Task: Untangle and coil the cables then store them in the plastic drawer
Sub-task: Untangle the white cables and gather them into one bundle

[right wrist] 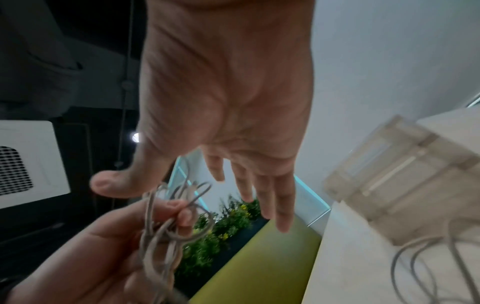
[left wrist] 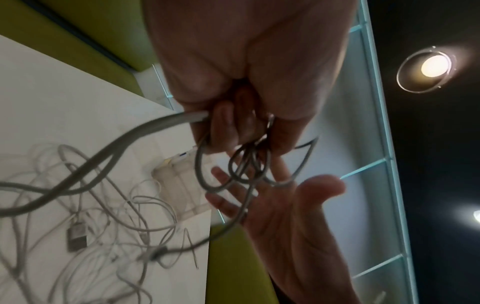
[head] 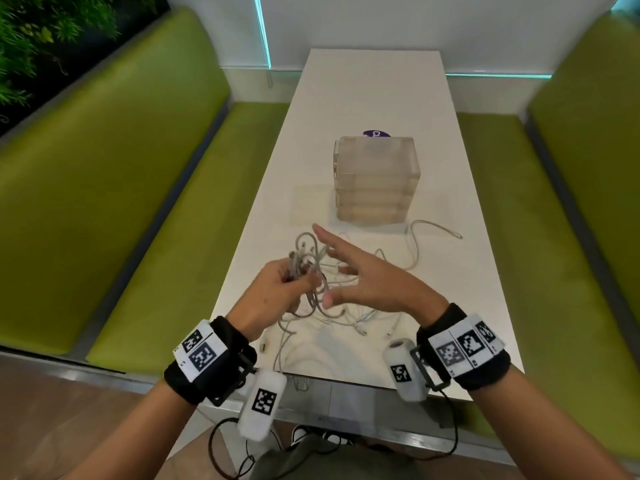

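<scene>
My left hand (head: 277, 289) grips a bunch of grey cable loops (head: 306, 258) above the near part of the white table (head: 363, 98). The same loops (left wrist: 246, 164) hang from its curled fingers (left wrist: 226, 127) in the left wrist view. My right hand (head: 363, 271) is spread flat just right of the bunch, fingers straight, holding nothing. More tangled white cables (head: 346, 317) lie on the table under both hands. The translucent plastic drawer unit (head: 375, 181) stands beyond them, with one drawer (head: 308, 206) pulled out to the left.
Green padded benches (head: 121, 202) run along both sides of the table. One cable loop (head: 433, 233) trails right in front of the drawer unit. A purple round sticker (head: 377, 133) shows behind the unit. Plants (head: 34, 46) fill the far left corner.
</scene>
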`<action>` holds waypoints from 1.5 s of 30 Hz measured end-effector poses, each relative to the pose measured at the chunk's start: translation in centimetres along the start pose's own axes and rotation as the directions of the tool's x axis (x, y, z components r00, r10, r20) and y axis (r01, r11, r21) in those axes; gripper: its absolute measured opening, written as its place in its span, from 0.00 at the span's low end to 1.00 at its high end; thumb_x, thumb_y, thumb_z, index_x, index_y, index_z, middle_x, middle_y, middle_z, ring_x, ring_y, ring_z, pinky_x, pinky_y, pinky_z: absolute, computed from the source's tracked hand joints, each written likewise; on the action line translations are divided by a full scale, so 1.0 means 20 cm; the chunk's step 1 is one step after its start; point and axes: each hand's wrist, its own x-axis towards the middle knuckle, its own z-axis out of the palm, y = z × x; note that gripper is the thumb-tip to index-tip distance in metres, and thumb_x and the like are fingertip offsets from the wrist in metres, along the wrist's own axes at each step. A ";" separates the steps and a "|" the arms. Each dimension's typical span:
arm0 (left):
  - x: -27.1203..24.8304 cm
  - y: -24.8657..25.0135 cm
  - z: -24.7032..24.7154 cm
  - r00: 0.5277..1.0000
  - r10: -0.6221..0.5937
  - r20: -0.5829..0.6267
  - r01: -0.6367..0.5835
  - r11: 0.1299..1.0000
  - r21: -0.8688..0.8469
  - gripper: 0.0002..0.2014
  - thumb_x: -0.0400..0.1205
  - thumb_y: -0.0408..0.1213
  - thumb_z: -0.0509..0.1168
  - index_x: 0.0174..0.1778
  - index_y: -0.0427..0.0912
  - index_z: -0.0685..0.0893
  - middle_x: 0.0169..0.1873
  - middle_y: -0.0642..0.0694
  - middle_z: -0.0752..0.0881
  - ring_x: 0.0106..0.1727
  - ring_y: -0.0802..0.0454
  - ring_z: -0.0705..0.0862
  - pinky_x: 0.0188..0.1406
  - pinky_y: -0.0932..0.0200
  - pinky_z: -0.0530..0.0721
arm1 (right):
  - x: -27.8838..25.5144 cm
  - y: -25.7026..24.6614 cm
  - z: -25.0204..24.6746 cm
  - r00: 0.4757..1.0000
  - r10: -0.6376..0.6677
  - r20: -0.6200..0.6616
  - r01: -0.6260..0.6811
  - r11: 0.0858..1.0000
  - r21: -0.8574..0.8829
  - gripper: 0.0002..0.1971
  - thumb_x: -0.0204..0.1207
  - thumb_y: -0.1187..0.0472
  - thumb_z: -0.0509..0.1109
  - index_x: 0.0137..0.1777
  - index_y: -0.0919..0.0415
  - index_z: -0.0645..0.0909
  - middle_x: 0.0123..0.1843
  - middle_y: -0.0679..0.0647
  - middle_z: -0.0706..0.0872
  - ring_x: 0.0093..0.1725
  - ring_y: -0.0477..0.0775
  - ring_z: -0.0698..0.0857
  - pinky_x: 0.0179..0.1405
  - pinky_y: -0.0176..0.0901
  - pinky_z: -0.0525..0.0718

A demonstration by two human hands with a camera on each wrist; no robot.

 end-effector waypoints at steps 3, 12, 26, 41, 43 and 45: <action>-0.05 0.00 0.02 0.987 -0.046 0.154 0.033 0.996 0.088 0.05 0.82 0.33 0.65 0.43 0.38 0.85 0.18 0.56 0.76 0.21 0.59 0.67 0.21 0.67 0.67 | -0.02 -0.03 0.05 0.999 -0.041 0.026 0.040 0.998 0.045 0.42 0.65 0.51 0.81 0.76 0.32 0.63 0.75 0.45 0.75 0.68 0.43 0.80 0.70 0.43 0.77; -0.15 -0.11 -0.07 0.981 -0.067 0.181 0.090 0.988 -0.123 0.19 0.66 0.44 0.77 0.50 0.42 0.85 0.24 0.52 0.65 0.24 0.57 0.62 0.23 0.63 0.62 | -0.12 0.05 0.15 0.992 0.082 -0.092 -0.032 0.895 0.445 0.17 0.71 0.76 0.73 0.60 0.66 0.81 0.49 0.58 0.89 0.43 0.53 0.90 0.42 0.45 0.89; -0.06 -0.05 -0.13 0.988 0.020 -0.151 -0.098 0.841 -0.532 0.08 0.84 0.32 0.58 0.49 0.39 0.83 0.21 0.55 0.61 0.21 0.59 0.58 0.21 0.65 0.59 | -0.19 0.22 0.52 0.954 0.038 0.299 -0.220 0.767 0.603 0.02 0.85 0.66 0.56 0.55 0.61 0.68 0.51 0.57 0.86 0.56 0.59 0.87 0.58 0.50 0.86; -0.08 -0.06 -0.16 0.999 0.009 -0.048 -0.032 0.866 -0.498 0.08 0.85 0.34 0.56 0.43 0.39 0.77 0.24 0.53 0.62 0.23 0.58 0.61 0.21 0.66 0.66 | -0.21 0.60 0.52 0.923 0.257 0.287 -0.138 0.916 -0.376 0.18 0.76 0.66 0.70 0.66 0.58 0.78 0.67 0.55 0.78 0.66 0.54 0.77 0.65 0.41 0.74; -0.09 -0.06 -0.17 0.999 0.009 -0.046 -0.031 0.868 -0.496 0.09 0.86 0.34 0.54 0.42 0.40 0.77 0.24 0.52 0.62 0.24 0.57 0.61 0.22 0.66 0.65 | -0.20 0.59 0.46 0.921 0.289 0.261 -0.170 0.901 -0.400 0.12 0.78 0.66 0.67 0.60 0.59 0.82 0.61 0.55 0.84 0.60 0.54 0.82 0.58 0.42 0.79; -0.10 -0.06 -0.17 0.999 0.008 -0.049 -0.031 0.870 -0.491 0.10 0.86 0.34 0.55 0.41 0.40 0.76 0.25 0.51 0.61 0.24 0.57 0.60 0.22 0.66 0.65 | -0.18 0.59 0.39 0.924 0.321 0.208 -0.210 0.880 -0.427 0.09 0.79 0.65 0.64 0.56 0.60 0.83 0.58 0.55 0.86 0.53 0.51 0.84 0.51 0.38 0.78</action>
